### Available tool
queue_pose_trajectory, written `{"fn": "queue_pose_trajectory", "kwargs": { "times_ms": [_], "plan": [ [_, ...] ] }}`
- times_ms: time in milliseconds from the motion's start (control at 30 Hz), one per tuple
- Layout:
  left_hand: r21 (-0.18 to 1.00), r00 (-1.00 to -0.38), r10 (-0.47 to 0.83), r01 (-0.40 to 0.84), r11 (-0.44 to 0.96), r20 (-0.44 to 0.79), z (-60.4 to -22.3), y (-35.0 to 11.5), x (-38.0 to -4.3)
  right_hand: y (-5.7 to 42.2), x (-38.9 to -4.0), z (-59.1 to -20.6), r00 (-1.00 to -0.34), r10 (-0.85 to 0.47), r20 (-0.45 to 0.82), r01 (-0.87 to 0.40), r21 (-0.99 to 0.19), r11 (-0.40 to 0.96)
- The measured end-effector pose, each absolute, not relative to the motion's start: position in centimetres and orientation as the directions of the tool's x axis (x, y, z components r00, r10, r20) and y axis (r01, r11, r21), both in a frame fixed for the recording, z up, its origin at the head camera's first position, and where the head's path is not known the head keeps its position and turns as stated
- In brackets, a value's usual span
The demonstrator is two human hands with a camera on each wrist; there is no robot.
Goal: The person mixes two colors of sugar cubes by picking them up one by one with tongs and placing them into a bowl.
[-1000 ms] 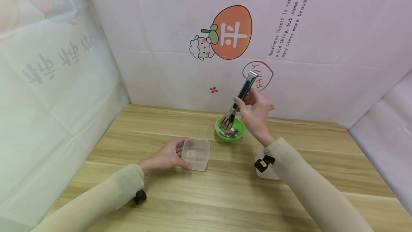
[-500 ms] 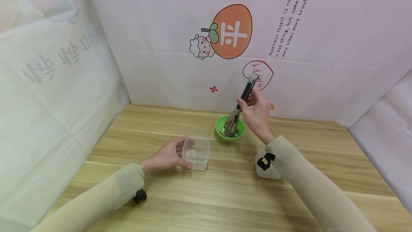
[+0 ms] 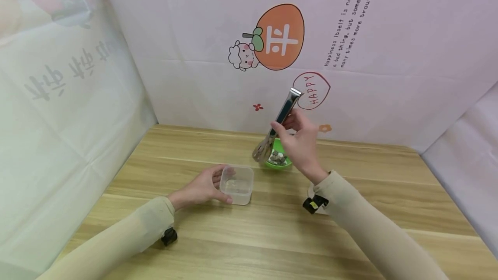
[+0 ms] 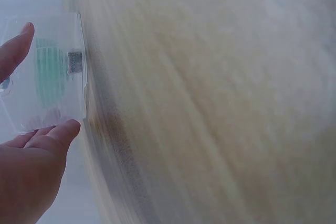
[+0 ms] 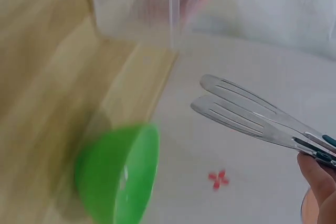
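Observation:
My left hand (image 3: 200, 188) holds a clear plastic box (image 3: 240, 198) on the table, thumb and fingers on its sides. In the left wrist view, a small grey speckled piece (image 4: 75, 62) shows through the box wall; I cannot tell whether it lies inside. My right hand (image 3: 302, 145) grips metal tongs (image 3: 282, 116) with dark handle grips. Their slotted heads point down-left, between the box and a green bowl (image 3: 279, 143). In the right wrist view the tong blades (image 5: 239, 123) are slightly apart, with nothing visible between them. Several grey stone-like pieces (image 3: 277, 157) lie in the bowl.
A second translucent container (image 3: 322, 212) stands mostly hidden under my right sleeve. A printed white cloth (image 3: 202, 90) hangs along the back edge of the wooden table (image 3: 249, 245), with more cloth on both sides.
The tongs dipped into the green bowl, then came up and left, out past its left rim. My right hand moved left with them. The left hand and the box stayed put.

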State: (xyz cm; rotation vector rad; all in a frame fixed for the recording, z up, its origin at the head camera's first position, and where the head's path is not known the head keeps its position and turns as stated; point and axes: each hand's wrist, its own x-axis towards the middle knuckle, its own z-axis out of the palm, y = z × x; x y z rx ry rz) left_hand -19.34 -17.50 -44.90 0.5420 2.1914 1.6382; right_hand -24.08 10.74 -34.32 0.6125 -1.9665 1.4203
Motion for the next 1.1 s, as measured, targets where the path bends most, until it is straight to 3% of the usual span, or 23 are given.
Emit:
{"fn": "queue_pose_trajectory", "kwargs": {
  "times_ms": [333,833,1100],
  "plan": [
    [0.963,-0.866,0.497,0.088,0.256,-0.053,-44.8,-17.6,-19.4,7.0,-21.5,-37.1,-0.724,-0.183,0.665,-0.689,-0.710,0.147],
    [0.959,-0.862,0.503,0.083,0.272,-0.068,-45.0,-17.5,-19.5,4.4,-20.9,-40.4,-0.788,-0.287,0.545,-0.601,-0.781,0.169],
    [0.964,-0.864,0.496,0.055,0.262,-0.085,-44.8,-17.4,-19.3,3.9,-20.9,-40.5,-0.757,-0.303,0.579,-0.642,-0.744,0.182]
  ]
}}
